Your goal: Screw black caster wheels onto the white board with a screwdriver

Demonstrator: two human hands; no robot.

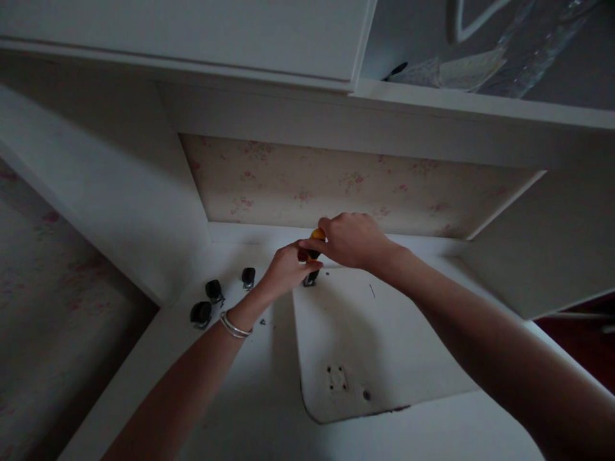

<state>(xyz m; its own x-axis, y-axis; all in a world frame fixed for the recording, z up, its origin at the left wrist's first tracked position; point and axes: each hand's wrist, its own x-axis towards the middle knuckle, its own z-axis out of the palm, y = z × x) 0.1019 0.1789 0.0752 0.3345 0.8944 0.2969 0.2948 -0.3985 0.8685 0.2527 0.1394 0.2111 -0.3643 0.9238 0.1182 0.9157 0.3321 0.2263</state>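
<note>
My right hand [353,239] is closed round the yellow and black handle of a screwdriver [317,235], which stands nearly upright. Lower down, my left hand [285,270] has its thumb and fingers pinched about the screwdriver's lower part; the tip is hidden. Directly beneath is a black caster wheel [311,278] with a metal plate, at the far left corner of a white board [346,326]. Four screw holes [337,378] mark the board's near left corner. Left of my left hand lie three loose black casters [200,314].
Small screws [262,322] lie on the white surface near the board. A white cabinet panel [187,19] and shelf edge [480,105] overhang the work. A white side panel [110,173] stands at left, and flowered wallpaper [307,182] covers the back wall.
</note>
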